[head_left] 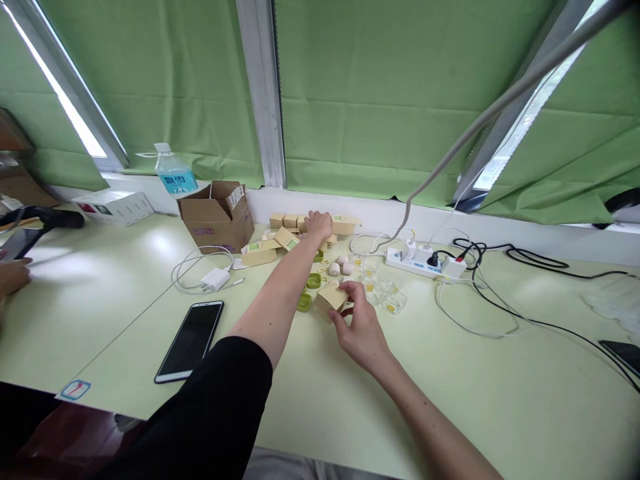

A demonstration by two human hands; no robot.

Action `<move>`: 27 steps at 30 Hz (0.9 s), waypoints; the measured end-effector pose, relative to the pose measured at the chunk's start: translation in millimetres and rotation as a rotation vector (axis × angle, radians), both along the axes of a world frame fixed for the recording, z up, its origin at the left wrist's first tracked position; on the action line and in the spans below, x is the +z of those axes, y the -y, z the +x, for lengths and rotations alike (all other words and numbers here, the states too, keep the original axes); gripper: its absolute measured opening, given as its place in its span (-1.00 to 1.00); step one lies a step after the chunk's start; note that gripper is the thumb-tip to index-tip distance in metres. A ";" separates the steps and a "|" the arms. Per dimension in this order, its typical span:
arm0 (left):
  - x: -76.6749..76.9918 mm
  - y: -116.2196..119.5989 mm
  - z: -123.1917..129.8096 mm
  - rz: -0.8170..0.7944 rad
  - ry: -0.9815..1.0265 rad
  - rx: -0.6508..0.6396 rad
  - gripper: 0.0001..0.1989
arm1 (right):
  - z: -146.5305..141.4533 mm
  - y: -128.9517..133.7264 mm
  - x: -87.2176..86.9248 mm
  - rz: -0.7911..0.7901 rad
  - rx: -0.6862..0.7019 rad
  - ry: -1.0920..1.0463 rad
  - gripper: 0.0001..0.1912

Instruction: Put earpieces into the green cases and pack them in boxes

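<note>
My right hand (361, 331) grips a small tan cardboard box (329, 298) between thumb and fingers, just above the table or resting on it. Stretched far forward, my left hand (320, 225) reaches into a row of similar small boxes (290, 220) by the wall. Its fingers curl down on the far side, so what they hold is hidden. Green plastic cases (304, 302) lie left of the held box. Behind it are pale pink round pieces (334, 269), and to its right are clear plastic cups (394, 303) with yellow marks. Opened boxes (259, 253) lie beside my left forearm.
A phone (190, 341) and a white charger (215, 279) with its cable lie on the left. Behind them stand an open brown carton (217, 217) and a water bottle (175, 172). A power strip (415, 262) with tangled cables is at right. Another person's hand (14, 275) shows far left.
</note>
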State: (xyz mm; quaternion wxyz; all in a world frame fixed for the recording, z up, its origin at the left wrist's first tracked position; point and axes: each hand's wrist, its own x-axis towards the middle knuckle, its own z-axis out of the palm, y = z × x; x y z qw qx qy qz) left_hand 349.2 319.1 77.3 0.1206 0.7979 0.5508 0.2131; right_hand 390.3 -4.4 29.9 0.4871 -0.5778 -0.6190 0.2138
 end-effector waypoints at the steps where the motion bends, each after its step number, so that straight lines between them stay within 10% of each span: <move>1: 1.5 2.1 -0.2 0.011 0.014 -0.010 -0.81 | -1.9 0.4 1.2 -0.007 0.008 0.020 -0.58; 8: 33.3 32.4 -34.3 0.179 0.163 -0.020 -0.85 | -3.2 -29.5 11.5 0.014 -0.011 0.095 -0.57; 15: 56.8 135.4 -156.0 0.407 0.329 0.012 -0.98 | 25.5 -148.1 21.9 0.227 -0.231 0.067 -0.34; 21: -0.8 260.4 -240.7 0.379 0.179 -0.171 -0.91 | 52.9 -244.6 36.9 0.167 -0.227 0.112 -0.36; 27: -56.1 327.0 -253.8 0.446 0.274 -0.172 -0.83 | 55.4 -303.2 38.4 0.091 -0.141 0.170 -0.36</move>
